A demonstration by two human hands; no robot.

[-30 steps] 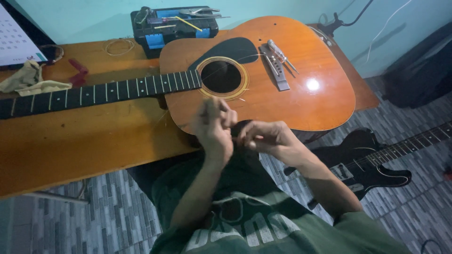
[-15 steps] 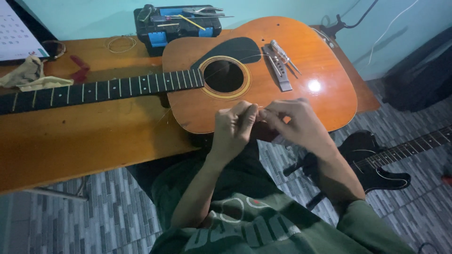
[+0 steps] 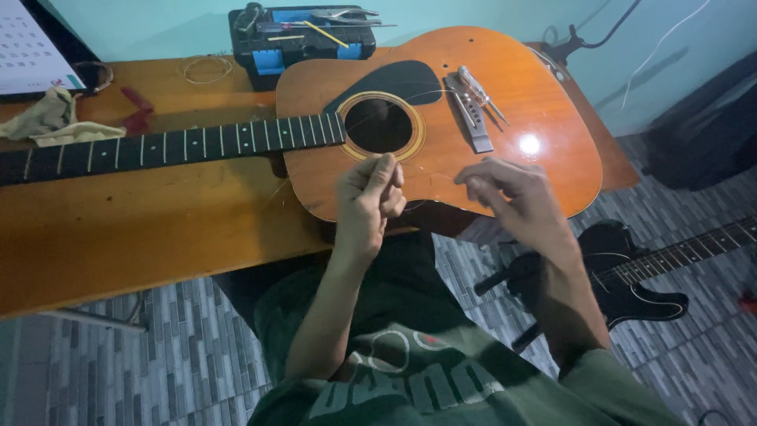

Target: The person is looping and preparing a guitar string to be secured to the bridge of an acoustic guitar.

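Hands (image 3: pixel 441 193) pinch thin wire string (image 3: pixel 430 175) over glossy wooden guitar (image 3: pixel 505 118).

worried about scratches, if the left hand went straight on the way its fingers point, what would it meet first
Probably the acoustic guitar: the left hand points up-frame toward the soundhole over its top. Height above the wood is unclear.

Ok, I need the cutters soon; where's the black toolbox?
In the head view, the black toolbox sits at the table's far edge, just behind the acoustic guitar's upper body.
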